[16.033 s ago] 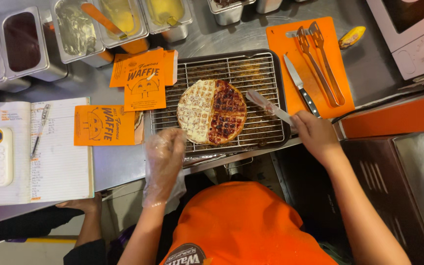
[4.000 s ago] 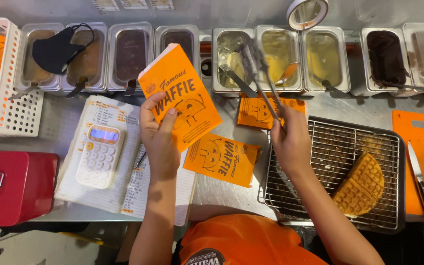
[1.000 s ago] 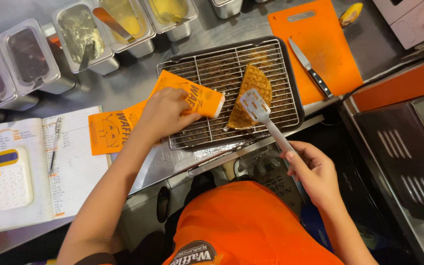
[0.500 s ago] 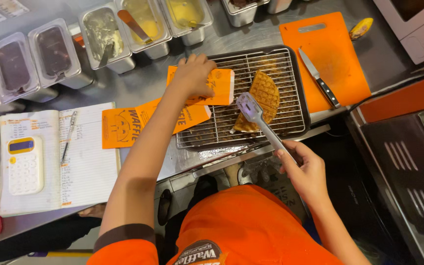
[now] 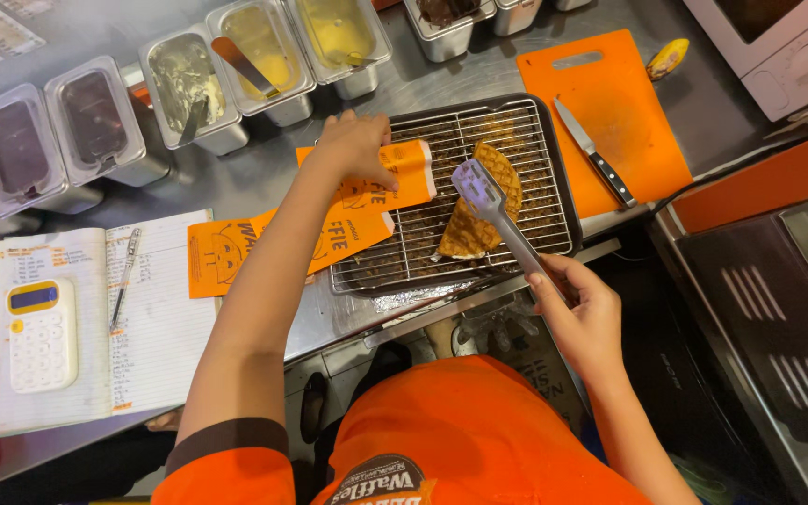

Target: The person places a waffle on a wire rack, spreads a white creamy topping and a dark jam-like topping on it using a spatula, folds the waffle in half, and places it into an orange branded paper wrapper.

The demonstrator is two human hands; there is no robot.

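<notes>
Orange paper sleeve (image 5: pixel 395 173) lies flat at the near-left edge of the wire rack (image 5: pixel 554 201), and the left hand (image 5: pixel 353 145) presses down on it, fingers spread and curled over its top, pinning it rather than lifting it. From the head camera, the only view, the right hand (image 5: pixel 582 309) is closed around the handles of a pair of tongs (image 5: pixel 502 224), whose pale tips sit on the folded waffle (image 5: pixel 483 206); whether the tips actually pinch it or just rest on top I cannot tell. That waffle is folded in half and lies on the rack, just beside the sleeve's open end, touching or nearly so. So, judging from how things lie: the waffle is cooked and folded, the sleeve is picked out and held ready, but the waffle is not yet inside it. More orange sleeves (image 5: pixel 236 252) lie on the steel tabletop (image 5: pixel 479 79) beside the rack, and a notebook (image 5: pixel 156 318) with a calculator (image 5: pixel 39 332) sits further left. Behind, topping tubs (image 5: pixel 189 98) line up, and a knife (image 5: pixel 596 154) rests on the orange cutting board (image 5: pixel 628 98).
</notes>
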